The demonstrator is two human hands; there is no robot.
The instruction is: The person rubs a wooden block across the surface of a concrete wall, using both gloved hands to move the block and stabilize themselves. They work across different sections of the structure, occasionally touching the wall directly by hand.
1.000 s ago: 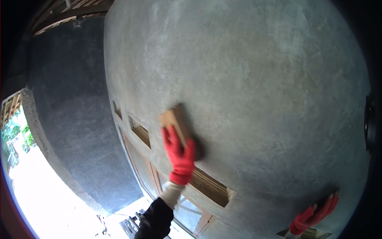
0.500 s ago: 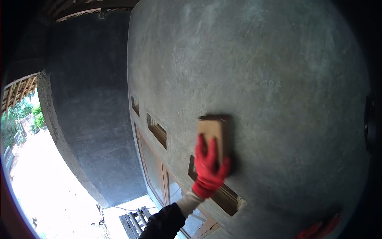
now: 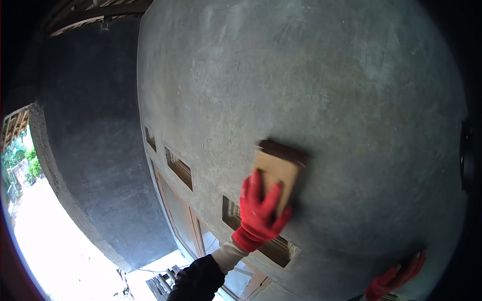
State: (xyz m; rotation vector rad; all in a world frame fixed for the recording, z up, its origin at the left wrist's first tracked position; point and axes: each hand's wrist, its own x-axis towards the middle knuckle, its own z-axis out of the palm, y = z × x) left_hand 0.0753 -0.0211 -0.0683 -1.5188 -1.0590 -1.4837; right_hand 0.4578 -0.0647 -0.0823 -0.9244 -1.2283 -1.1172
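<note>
In a red glove, my left hand (image 3: 258,213) grips a sanding block (image 3: 277,173) with a tan back and a dark brown edge. The block lies against the grey plastered wall (image 3: 341,125), tilted with its top leaning left. Thumb and fingers are spread over its lower part. Low on the right, my right hand (image 3: 396,276), also red-gloved, has its fingers stretched out at the wall's surface. It holds nothing that I can see, and its wrist runs off the bottom edge.
Several recessed openings (image 3: 179,168) run along the wall, above a wood-framed glazed door or window (image 3: 193,226). A darker wall (image 3: 95,135) stands at the left, beside a bright opening to the outdoors. A slatted wooden piece (image 3: 163,283) is below, and roof timbers (image 3: 95,15) are overhead.
The sanding block has turned from nearly upright to a tilt and shifted slightly right along the wall. My right hand shows more fully at lower right. The view has shifted a little.
</note>
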